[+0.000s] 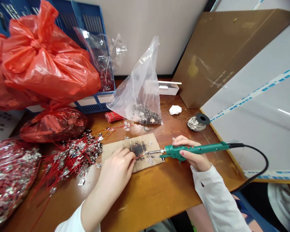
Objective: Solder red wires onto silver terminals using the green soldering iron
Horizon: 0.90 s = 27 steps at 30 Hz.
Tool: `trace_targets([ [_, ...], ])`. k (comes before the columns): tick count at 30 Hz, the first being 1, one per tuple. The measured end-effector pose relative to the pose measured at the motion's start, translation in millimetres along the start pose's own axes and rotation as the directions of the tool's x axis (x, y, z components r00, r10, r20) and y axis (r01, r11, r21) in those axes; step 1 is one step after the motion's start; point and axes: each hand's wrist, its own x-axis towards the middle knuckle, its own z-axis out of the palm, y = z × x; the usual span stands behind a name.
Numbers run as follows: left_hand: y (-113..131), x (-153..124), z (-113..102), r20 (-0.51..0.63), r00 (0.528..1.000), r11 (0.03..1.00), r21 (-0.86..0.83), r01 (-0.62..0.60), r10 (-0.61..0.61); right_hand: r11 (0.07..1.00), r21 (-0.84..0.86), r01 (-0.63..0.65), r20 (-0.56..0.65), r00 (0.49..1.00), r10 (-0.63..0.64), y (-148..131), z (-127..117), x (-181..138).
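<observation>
Red wire [139, 157] pinched by left hand [119, 162]; soldering iron [200, 149] held by right hand [198, 160]; soldering apparently underway, steadiness called for.

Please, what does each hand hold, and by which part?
Right hand: green soldering iron, by its handle's front. Left hand: apparently a red wire, pinched near the iron's tip.
</observation>
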Motion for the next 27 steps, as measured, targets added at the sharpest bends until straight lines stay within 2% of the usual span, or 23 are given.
trace_targets([
  [8, 0, 0, 0, -0.048, 0.999, 1.000, -0.002, -0.017, 0.016, 1.000, -0.018, -0.005, -0.031, 1.000, 0.005, 1, -4, -6],
  [13, -2, 0, -1, -0.058, 0.998, 1.000, -0.003, -0.010, 0.010, 0.994, 0.083, -0.065, -0.077, 0.994, 0.072, 0, -3, -9],
  [23, -1, 1, -1, -0.046, 0.999, 1.000, -0.027, -0.010, 0.009, 0.997, 0.063, 0.046, -0.055, 0.998, -0.042, -5, -2, -12],
  [27, -1, 0, 0, -0.031, 0.999, 0.999, -0.031, -0.012, 0.011, 0.997, 0.041, 0.063, -0.088, 0.994, -0.059, -6, 4, -11],
])
